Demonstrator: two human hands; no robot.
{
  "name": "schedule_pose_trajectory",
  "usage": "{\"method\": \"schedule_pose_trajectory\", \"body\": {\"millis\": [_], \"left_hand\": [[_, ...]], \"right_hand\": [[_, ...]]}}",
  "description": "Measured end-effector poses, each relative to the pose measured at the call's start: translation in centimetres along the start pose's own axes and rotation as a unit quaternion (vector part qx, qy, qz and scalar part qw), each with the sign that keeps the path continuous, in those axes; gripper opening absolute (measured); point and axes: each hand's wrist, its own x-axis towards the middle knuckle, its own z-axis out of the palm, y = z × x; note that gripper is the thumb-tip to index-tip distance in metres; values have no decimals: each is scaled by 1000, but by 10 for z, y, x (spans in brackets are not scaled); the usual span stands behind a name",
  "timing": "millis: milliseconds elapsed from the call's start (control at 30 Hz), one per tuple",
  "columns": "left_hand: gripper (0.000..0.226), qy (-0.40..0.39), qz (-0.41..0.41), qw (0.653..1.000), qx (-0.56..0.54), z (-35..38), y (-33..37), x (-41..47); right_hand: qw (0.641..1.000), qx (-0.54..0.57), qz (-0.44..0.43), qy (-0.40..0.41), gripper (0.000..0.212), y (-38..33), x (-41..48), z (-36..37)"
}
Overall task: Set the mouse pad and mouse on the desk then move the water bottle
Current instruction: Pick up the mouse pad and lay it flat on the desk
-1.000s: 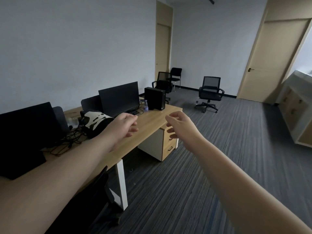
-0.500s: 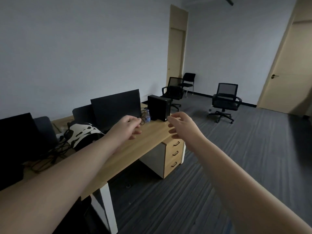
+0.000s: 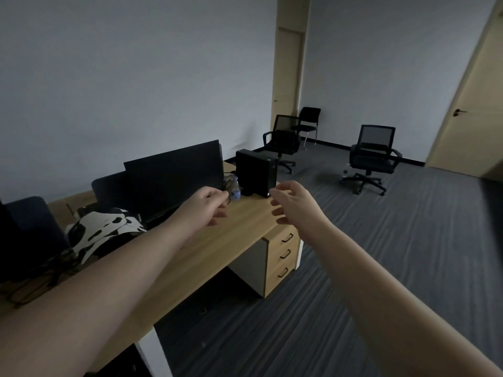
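Observation:
A small clear water bottle [image 3: 235, 188] stands on the wooden desk [image 3: 217, 248], between a dark monitor [image 3: 174, 175] and a black computer case [image 3: 255, 172]. My left hand [image 3: 209, 206] reaches out over the desk with loosely curled fingers and holds nothing; its fingertips are just left of the bottle. My right hand [image 3: 295, 206] is stretched forward over the desk's right end, fingers apart and empty. I see no mouse pad and no mouse; the left hand covers the spot in front of the monitor.
A black-and-white patterned cloth item [image 3: 103, 229] and tangled cables [image 3: 35, 278] lie on the desk's left part. A drawer unit [image 3: 283, 254] stands under the right end. Three office chairs, nearest [image 3: 371, 156], stand on grey carpet by closed doors.
The view has drawn closer to the desk and turned a little left. Both empty hands have stretched further forward toward the bottle and computer case.

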Motion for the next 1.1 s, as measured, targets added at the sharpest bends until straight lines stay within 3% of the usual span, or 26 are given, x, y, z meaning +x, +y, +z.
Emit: {"method": "schedule_pose_trajectory", "body": {"millis": [367,700,900,1100], "left_hand": [[16,-13,9,999,-42,-17,6,161],[14,18,-6,999,-46,-41,-4,242],[21,59,-35,997,-40,-53,-21,277],[31,172,-63,982,-40,-92,-20,301]], "right_hand": [[999,-46,-16,24,28,-2,154,29],[1000,-24,-9,8,27,-5,236,52],[999,-24,-15,-43,21,1,289,80],[988,-12,-50,-142,21,-21,356,133]]}}
